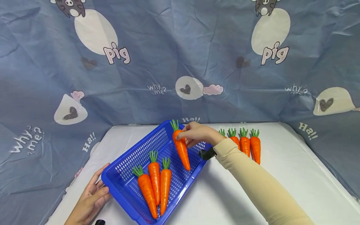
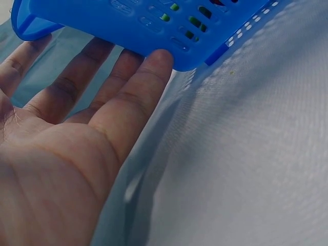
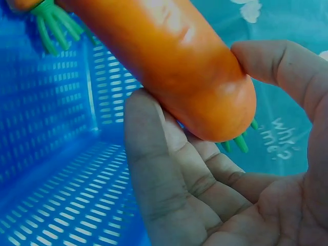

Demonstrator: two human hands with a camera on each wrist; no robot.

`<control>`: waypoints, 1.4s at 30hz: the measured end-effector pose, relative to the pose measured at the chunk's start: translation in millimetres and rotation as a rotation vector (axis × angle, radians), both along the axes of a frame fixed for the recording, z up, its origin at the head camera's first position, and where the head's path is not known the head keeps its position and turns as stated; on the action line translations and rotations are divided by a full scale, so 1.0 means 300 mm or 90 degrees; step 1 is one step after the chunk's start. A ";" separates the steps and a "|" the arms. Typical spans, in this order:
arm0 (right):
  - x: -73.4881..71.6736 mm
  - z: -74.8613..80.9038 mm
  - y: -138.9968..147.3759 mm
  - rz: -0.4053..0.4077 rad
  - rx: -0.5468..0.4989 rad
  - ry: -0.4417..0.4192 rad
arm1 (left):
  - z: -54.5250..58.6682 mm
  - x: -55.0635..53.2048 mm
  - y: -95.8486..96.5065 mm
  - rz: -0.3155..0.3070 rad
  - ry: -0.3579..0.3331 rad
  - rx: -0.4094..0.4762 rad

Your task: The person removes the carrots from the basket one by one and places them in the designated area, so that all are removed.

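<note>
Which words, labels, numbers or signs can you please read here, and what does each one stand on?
"pig": twice, high on the blue cloth.
"why? me?": three times on the cloth in the head view.
"Ha!!": three times, lower on the cloth.
No readable text shows on the carrots or basket.

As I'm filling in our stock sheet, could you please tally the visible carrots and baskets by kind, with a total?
Carrots: 8 (3 lying in the basket, 1 in the right hand, 4 on the white table, some partly hidden by the sleeve)
Baskets: 1
Total: 9
</note>
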State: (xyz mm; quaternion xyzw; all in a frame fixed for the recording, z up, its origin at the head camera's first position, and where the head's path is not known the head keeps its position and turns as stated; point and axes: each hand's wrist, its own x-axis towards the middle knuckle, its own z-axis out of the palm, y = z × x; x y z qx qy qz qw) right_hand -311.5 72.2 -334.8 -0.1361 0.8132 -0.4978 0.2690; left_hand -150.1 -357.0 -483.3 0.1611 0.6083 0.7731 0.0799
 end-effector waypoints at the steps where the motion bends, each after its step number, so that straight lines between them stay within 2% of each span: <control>1: 0.003 0.007 0.005 0.001 -0.005 0.003 | 0.000 0.000 0.000 0.000 -0.001 -0.001; 11: 0.056 0.063 0.090 0.007 -0.033 0.042 | 0.001 0.000 0.000 -0.001 0.004 -0.008; 18: 0.101 0.023 0.172 -0.027 -0.029 0.041 | 0.000 -0.006 0.003 0.006 -0.007 -0.012; 24: 0.139 -0.016 0.238 -0.051 -0.020 0.050 | -0.004 -0.005 0.000 -0.014 0.010 0.008; 28: 0.167 -0.013 0.273 -0.065 -0.010 0.061 | -0.007 -0.004 -0.001 -0.025 0.025 0.022; 35: 0.213 -0.013 0.333 -0.092 -0.012 0.075 | -0.003 -0.006 0.000 -0.028 0.019 0.032; 42: 0.284 -0.013 0.377 -0.100 0.006 0.091 | -0.004 -0.006 -0.004 -0.042 0.022 0.034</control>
